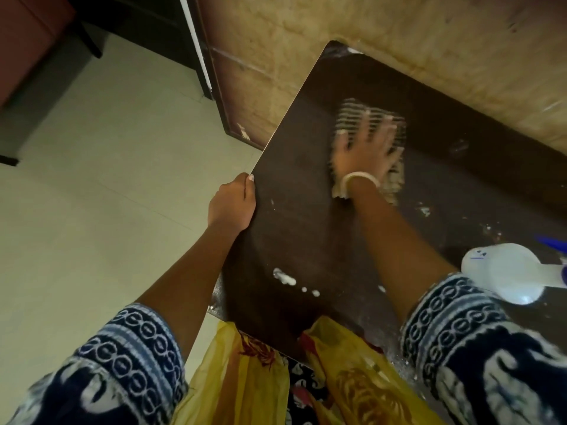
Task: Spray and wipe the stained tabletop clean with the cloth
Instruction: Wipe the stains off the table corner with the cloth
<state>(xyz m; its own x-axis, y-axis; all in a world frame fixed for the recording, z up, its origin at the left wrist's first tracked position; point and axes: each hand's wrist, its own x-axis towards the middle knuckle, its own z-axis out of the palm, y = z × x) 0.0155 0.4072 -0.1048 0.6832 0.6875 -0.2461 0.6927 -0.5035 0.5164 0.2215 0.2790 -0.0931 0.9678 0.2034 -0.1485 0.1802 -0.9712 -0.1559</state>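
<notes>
A dark brown tabletop [306,216] fills the centre, with white foam blobs [283,277] near its front left and white smears [425,210] to the right. A beige striped cloth [352,113] lies on the middle of the top. My right hand [365,150] presses flat on the cloth with fingers spread; both are motion-blurred. My left hand [231,202] grips the table's left edge, thumb on top. A white spray bottle [509,271] with blue parts lies on its side at the right edge of the table.
Pale tiled floor [107,185] spreads to the left. A brown cabinet or door [242,87] stands behind the table's left corner, and a tan wall [429,35] runs along the back. Yellow patterned clothing [352,378] hangs just below the table's front edge.
</notes>
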